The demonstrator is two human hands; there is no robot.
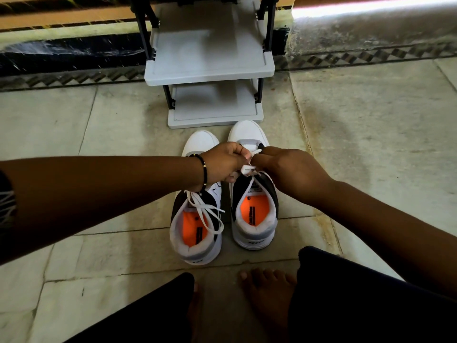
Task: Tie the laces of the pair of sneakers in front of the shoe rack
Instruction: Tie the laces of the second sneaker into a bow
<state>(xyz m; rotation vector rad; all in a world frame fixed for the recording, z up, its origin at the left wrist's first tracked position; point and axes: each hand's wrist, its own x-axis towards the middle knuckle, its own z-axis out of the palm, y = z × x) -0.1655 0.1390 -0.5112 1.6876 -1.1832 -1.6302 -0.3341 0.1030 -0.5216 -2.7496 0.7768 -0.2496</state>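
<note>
Two white-and-black sneakers with orange insoles stand side by side on the floor, toes toward the shoe rack. Over the right sneaker, my left hand and my right hand meet, each pinching part of its white lace near the top eyelets. The left sneaker sits under my left wrist. Its white lace lies in loose loops across the tongue and opening; whether it is knotted is hidden by my wrist.
The grey shoe rack with black posts stands against the wall just beyond the sneakers' toes. Pale stone floor tiles spread to both sides. My bare feet and dark-trousered knees are close behind the heels.
</note>
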